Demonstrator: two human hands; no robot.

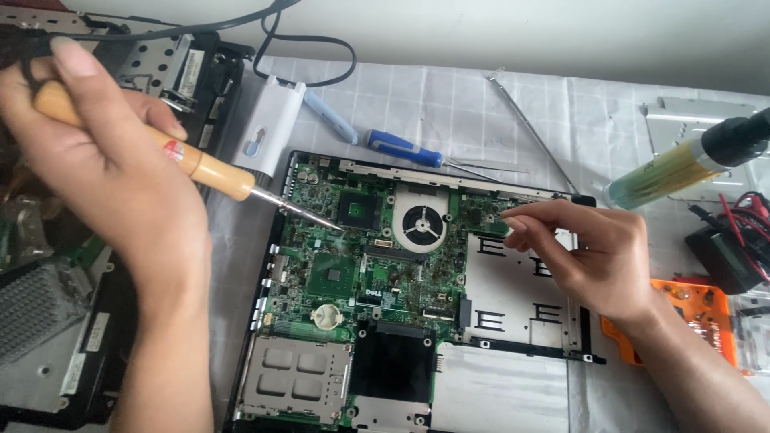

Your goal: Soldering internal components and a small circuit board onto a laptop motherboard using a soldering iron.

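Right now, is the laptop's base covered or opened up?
Opened up: the laptop lies with its green circuit board and round cooling fan bare, no cover over them.

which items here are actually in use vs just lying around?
In use: left hand, soldering iron, laptop motherboard, right hand.
Lying about: blue screwdriver, yellow-green tube, white cleaning tool, orange case, metal rod.

Pale wall (521,32), grid-patterned table cover (449,96)

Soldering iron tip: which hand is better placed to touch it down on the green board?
Probably the left hand: it already grips the soldering iron, tip just above the motherboard. The right hand rests empty-looking at the board's right edge.
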